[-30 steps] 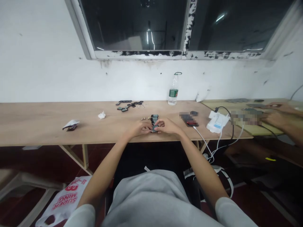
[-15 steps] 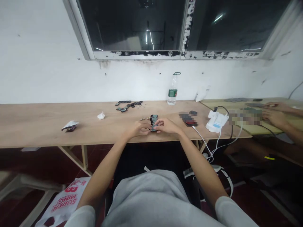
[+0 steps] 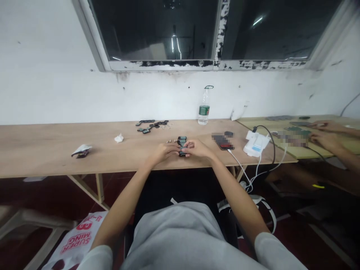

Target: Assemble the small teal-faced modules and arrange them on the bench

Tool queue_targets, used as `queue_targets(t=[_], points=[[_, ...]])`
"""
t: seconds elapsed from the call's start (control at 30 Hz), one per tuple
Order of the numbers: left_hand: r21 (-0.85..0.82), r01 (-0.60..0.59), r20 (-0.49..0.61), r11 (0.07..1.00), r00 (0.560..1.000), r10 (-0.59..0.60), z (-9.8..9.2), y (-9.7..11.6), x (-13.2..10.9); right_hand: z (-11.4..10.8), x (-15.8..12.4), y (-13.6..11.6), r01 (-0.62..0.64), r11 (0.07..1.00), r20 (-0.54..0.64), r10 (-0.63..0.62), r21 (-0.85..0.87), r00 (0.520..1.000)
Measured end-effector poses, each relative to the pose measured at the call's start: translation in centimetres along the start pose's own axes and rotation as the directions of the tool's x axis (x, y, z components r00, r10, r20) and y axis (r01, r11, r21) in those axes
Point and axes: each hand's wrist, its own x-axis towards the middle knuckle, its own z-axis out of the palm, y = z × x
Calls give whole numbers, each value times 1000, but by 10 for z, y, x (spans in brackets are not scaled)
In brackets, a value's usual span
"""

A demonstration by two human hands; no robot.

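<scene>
Near the table's front edge, my two hands meet over a small black piece with a grey-green face (image 3: pixel 182 150). My right hand (image 3: pixel 199 149) pinches it from the right, thumb and index finger closed. From the left, my left hand (image 3: pixel 162 153) has its fingertips closed on the piece's other side. Similar small black pieces with grey-green faces (image 3: pixel 182 139) lie in a column just beyond my fingers. Beside them are a few tiny pale bits (image 3: pixel 170 141), partly hidden behind my left hand. Farther back lies a loose group of more such pieces (image 3: pixel 146 131).
A water bottle (image 3: pixel 204 110) stands near the wall. To the right are a phone (image 3: pixel 222 142) on a cable and a white power strip (image 3: pixel 255 144). Crumpled tissue (image 3: pixel 119 138) and a small packet (image 3: pixel 81 151) lie left. A co-worker's hands (image 3: pixel 323 137) are at the far right.
The view has shifted very slightly. My fingers have moved a little around the small piece, and both hands remain at the same spot.
</scene>
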Motion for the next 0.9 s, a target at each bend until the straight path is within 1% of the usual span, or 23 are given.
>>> queue_targets(t=[0.17, 0.3, 0.37, 0.47, 0.53, 0.6, 0.73, 0.8, 0.9], points=[[10, 17, -12, 1000, 1000, -17, 0, -3, -1, -1, 3, 6, 7, 998, 0, -7, -60, 1000], [40, 79, -52, 996, 996, -77, -2, -12, -5, -3, 2, 8, -27, 982, 46, 36, -185, 998], [69, 131, -34, 989, 991, -129, -1, -20, -7, -3, 1, 7, -37, 969, 84, 59, -243, 995], [125, 223, 36, 967, 973, -229, 0, -34, -11, -2, 0, 8, -67, 948, 115, 108, -310, 988], [151, 273, 70, 950, 956, -286, 1, -41, -13, 0, 0, 8, -83, 932, 105, 128, -351, 986], [156, 307, 77, 939, 944, -322, 2, -45, -16, 0, 0, 8, -90, 916, 86, 133, -391, 987], [127, 333, 75, 934, 936, -343, 3, -47, -18, -2, -3, 4, -79, 881, 50, 116, -466, 992], [115, 352, 66, 929, 930, -361, 3, -47, -18, -4, -6, 0, -75, 875, 30, 102, -479, 994], [102, 382, 15, 919, 923, -385, 2, -48, -18, -7, -8, -3, -78, 881, 36, 107, -467, 994]])
